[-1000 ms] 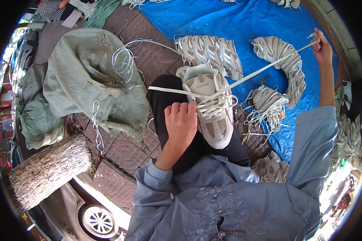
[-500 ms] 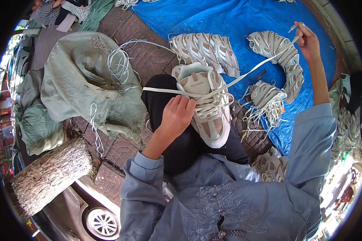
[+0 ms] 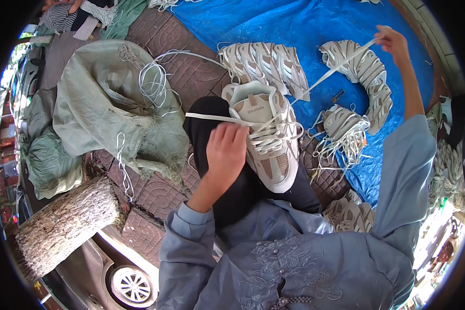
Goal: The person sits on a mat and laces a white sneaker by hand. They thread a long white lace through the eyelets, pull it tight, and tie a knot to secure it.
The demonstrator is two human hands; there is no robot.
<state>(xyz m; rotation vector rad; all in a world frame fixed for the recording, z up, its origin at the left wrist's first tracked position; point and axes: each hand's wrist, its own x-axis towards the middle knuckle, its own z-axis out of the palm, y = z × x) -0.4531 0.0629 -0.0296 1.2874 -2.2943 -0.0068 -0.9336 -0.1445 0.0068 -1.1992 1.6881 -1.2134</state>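
Note:
A beige and white sneaker (image 3: 281,164) rests on my lap, toe toward me, with a flat cream lace threaded through its lower eyelets. My left hand (image 3: 226,151) is closed at the shoe's left edge, fingertips curled beside the eyelets; its thumb is hidden. One free lace end (image 3: 206,118) lies leftward across my dark-trousered knee (image 3: 206,106). Raised at the upper right, my right hand (image 3: 392,41) pinches the other length of lace (image 3: 336,70), which stretches straight from the shoe.
Rows of similar sneakers (image 3: 263,64) stand on a blue tarp (image 3: 315,26), one curved row (image 3: 374,85) to the right. A shoe with tangled laces (image 3: 343,126) sits nearer. Leftward are a greenish sack (image 3: 98,98) with loose white laces, a tree trunk (image 3: 67,222) and a car wheel (image 3: 134,287).
My right hand has shifted slightly, still holding the lace, which now runs at a steeper angle. The laces across the shoe lie closer to it. My left hand has turned a little but stays beside the eyelets.

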